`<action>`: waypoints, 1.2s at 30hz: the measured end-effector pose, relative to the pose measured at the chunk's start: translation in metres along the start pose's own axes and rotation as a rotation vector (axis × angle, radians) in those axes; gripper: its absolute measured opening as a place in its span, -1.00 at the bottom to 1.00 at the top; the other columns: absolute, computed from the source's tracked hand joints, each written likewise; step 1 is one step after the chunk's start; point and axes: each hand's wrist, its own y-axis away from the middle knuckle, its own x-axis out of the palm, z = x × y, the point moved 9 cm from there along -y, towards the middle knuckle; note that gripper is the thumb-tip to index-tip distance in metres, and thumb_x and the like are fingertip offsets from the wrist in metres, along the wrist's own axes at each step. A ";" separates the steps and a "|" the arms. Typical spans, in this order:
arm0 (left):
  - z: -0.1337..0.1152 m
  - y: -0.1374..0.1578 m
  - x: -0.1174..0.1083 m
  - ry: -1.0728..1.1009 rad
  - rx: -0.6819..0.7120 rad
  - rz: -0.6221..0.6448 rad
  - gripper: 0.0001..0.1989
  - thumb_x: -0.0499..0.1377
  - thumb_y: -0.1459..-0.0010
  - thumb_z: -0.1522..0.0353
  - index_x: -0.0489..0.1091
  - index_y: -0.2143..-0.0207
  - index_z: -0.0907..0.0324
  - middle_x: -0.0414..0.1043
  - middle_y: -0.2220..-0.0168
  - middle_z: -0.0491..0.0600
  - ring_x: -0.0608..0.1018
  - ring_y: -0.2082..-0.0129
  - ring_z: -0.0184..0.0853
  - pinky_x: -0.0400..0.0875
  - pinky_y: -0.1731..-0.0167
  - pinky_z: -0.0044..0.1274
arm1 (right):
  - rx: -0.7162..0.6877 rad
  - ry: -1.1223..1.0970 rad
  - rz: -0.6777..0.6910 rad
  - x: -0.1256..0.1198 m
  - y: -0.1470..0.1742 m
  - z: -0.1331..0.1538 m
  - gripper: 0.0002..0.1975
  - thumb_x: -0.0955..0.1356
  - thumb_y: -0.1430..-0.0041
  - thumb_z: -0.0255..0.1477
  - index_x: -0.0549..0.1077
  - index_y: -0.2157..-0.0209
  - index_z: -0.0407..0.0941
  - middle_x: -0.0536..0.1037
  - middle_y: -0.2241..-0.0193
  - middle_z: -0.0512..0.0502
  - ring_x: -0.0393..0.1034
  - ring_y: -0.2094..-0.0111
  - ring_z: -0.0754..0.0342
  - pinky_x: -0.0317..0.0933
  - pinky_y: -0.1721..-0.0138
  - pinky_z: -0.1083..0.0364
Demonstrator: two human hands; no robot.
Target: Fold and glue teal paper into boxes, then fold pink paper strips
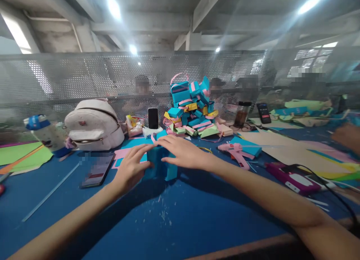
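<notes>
A small blue paper box (156, 164) stands on the blue table in front of me, with a flap sticking out at its lower right. My left hand (132, 166) grips its left side, thumb against the near face and fingers over the top edge. From the right, my right hand (178, 151) holds the same box, its fingers reaching across the top. A bit of pink strip (153, 138) shows at the upper edge, partly hidden behind my fingers. Sheets of blue and pink paper (123, 153) lie just left of the box.
Behind stands a pile of blue, pink and yellow paper boxes (192, 110). A pink glue gun (237, 153) and a purple device with a cable (292, 177) lie right. Left are a phone (98, 172), white backpack (94, 125) and bottle (47, 136). Another person's hand (347, 138) shows far right.
</notes>
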 end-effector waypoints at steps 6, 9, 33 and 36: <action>0.000 -0.032 -0.024 0.268 -0.064 0.047 -0.70 0.11 -0.21 0.49 0.58 0.47 0.08 0.33 -0.22 -0.04 0.35 -0.21 -0.12 0.33 -0.12 -0.20 | 0.038 -0.128 0.033 -0.007 -0.013 -0.006 -0.94 0.41 -0.12 -0.50 0.46 0.32 -0.16 0.51 0.31 -0.08 0.38 0.21 -0.03 0.20 0.20 0.06; 0.007 -0.032 -0.030 0.417 -0.219 0.024 -0.68 0.00 -0.33 0.34 0.57 0.24 0.13 0.40 -0.14 0.08 0.52 -0.03 -0.15 0.47 0.04 -0.31 | 0.052 -0.248 0.075 -0.001 -0.008 -0.013 -0.77 0.44 -0.09 -0.43 0.33 0.53 -0.15 0.36 0.53 0.06 0.30 0.39 0.10 0.11 0.38 0.15; 0.003 0.032 0.076 0.390 -0.381 0.311 -0.67 0.19 -0.12 0.49 0.38 0.03 0.15 0.44 0.09 0.06 0.50 0.11 -0.19 0.43 0.12 -0.36 | 0.295 -0.547 0.153 0.106 0.036 -0.069 -0.71 0.49 0.01 -0.30 0.33 0.51 -0.13 0.41 0.59 0.09 0.27 0.51 0.16 -0.02 0.49 0.19; -0.011 0.036 0.073 0.317 -0.243 0.351 -0.81 0.11 -0.25 0.45 0.45 0.11 0.13 0.46 0.06 0.09 0.47 0.04 -0.12 0.37 0.03 -0.23 | 0.299 -0.472 0.116 0.104 0.039 -0.070 -0.75 0.50 -0.03 -0.31 0.38 0.43 -0.11 0.46 0.53 0.08 0.26 0.50 0.16 -0.05 0.48 0.19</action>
